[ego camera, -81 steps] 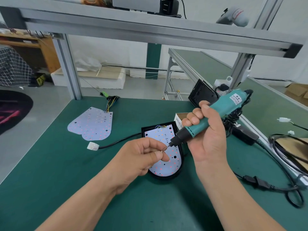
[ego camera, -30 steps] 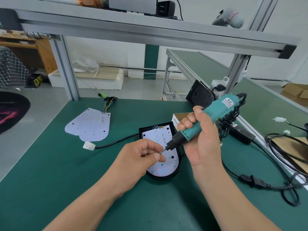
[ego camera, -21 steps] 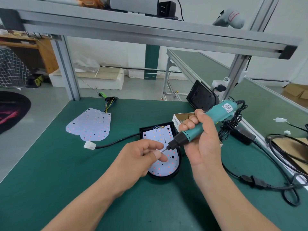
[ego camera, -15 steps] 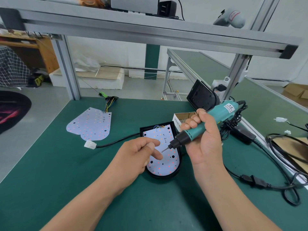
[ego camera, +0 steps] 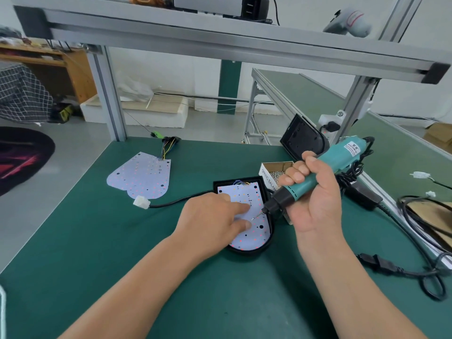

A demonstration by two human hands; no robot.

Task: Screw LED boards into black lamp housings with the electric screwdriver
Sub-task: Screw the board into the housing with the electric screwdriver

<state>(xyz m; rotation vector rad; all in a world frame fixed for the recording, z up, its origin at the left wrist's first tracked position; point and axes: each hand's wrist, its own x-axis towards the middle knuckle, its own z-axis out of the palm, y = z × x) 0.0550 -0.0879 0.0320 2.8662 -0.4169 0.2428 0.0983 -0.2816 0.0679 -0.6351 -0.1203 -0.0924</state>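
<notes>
The left hand (ego camera: 215, 223) covers the near-left part of the LED board (ego camera: 254, 231) and that side of the black lamp housing (ego camera: 252, 252). The right hand (ego camera: 315, 204) hides the middle of the electric screwdriver (ego camera: 342, 155) and a corner of the screw box (ego camera: 276, 167), cutting its lettering short. Whether a screw sits on the bit tip (ego camera: 255, 217) is too small to tell. The screwdriver's label is unreadable. A white object (ego camera: 349, 20) overhead is blurred. The black cables (ego camera: 403, 209) run off the right edge.

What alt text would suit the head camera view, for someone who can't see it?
A person's right hand grips a teal electric screwdriver, its tip pointed at a white LED board seated in a black lamp housing, while the left hand presses the board flat. A second board and a box of screws lie on the green table.
</notes>
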